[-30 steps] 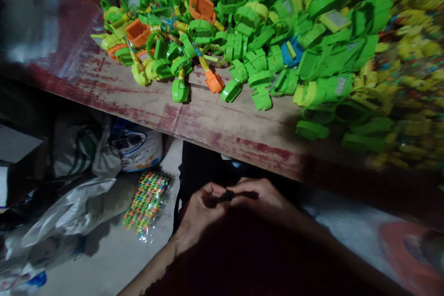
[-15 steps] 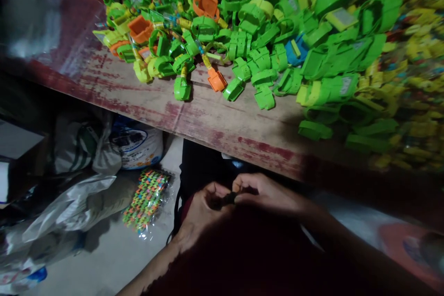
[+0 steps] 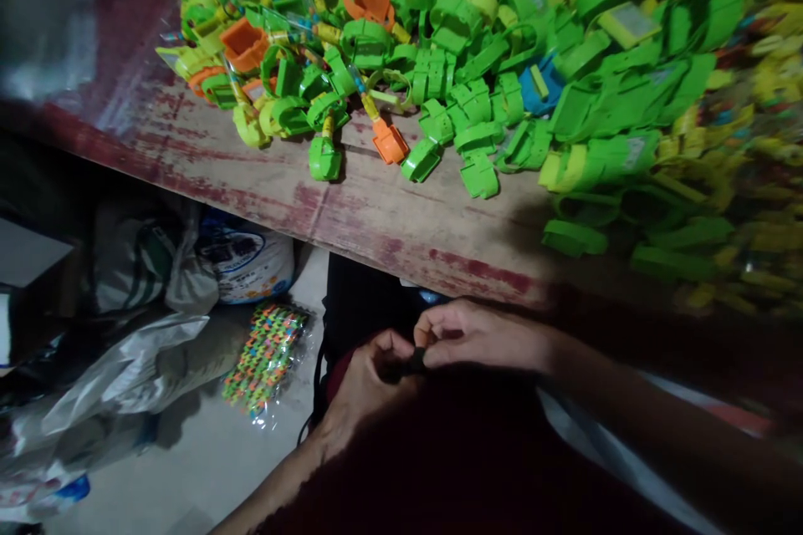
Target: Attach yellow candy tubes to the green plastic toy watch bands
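Observation:
Close to my body, below the table's front edge, my two hands meet at a small dark piece [image 3: 415, 360] whose kind is too dim to make out. My left hand [image 3: 370, 376] is closed around one side of it, thumb and fingers bent. My right hand [image 3: 461, 336] pinches the other side between thumb and fingertips. Beyond them on the table, a pile of green plastic toy watches [image 3: 470, 104] spreads out. Nearest the front edge lie a green one [image 3: 479, 175] and an orange one [image 3: 390, 142], joined to a thin yellow tube.
The worn wooden table [image 3: 376, 213] ends just before my hands. Small yellow parts [image 3: 774, 150] heap at the right. On the floor at left are a bag of colourful pieces [image 3: 267, 355], a printed white sack [image 3: 251, 263] and plastic bags [image 3: 181, 359].
My right hand and forearm have shifted slightly up and left, still at the dark piece. My left hand stays nearly in place. The camera view has moved a little.

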Demonstrator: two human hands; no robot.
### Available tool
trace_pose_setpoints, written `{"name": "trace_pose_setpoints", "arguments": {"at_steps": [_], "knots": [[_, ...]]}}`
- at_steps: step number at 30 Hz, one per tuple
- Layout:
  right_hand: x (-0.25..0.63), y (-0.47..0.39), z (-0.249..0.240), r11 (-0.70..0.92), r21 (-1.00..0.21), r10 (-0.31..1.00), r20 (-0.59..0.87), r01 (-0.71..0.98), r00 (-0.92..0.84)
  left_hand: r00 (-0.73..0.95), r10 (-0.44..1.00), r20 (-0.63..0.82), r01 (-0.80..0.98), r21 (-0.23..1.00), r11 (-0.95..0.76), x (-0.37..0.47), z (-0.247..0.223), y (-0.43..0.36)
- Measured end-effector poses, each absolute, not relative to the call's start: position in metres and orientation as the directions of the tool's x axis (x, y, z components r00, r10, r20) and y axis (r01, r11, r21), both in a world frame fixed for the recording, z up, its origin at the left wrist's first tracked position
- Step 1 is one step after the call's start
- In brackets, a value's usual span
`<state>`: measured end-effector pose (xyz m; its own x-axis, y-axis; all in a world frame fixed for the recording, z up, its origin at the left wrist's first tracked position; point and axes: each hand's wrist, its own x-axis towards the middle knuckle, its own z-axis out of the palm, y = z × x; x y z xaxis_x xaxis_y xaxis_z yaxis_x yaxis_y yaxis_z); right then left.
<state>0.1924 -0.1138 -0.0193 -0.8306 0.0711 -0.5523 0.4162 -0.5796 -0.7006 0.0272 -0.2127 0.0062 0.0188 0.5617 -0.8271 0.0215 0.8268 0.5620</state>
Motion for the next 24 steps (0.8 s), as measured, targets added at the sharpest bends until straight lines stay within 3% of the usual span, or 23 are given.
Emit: {"name": "trace_pose_setpoints", "arguments": {"at_steps": [6,12,15,20,24], "knots": [[0.203,-0.130,-0.031,-0.555,-0.743,0.178,-0.545,0.374,-0.819,0.053,0.486,-0.872,-0.054,0.484,0.874,0.027,0.004,-0.213],[0.192,-0.128,-0.025,-0.794,-0.527,0.139,-0.641,0.301,-0.755,0.021,0.551,-0.834,0.091,0.551,0.830,0.031,0.006,-0.214],[0.186,-0.131,-0.022,-0.754,-0.573,0.201,-0.668,0.322,-0.716,0.003,0.561,-0.828,0.118,0.557,0.822,0.033,0.005,-0.213],[0.188,-0.146,-0.029,-0.672,-0.572,0.248,-0.772,0.470,-0.586,0.102,0.443,-0.891,-0.083,0.436,0.896,0.029,0.006,-0.209],[0.193,-0.158,-0.038,-0.689,-0.579,0.270,-0.763,0.436,-0.587,0.173,0.402,-0.899,-0.114,0.387,0.915,0.016,0.009,-0.213]]}}
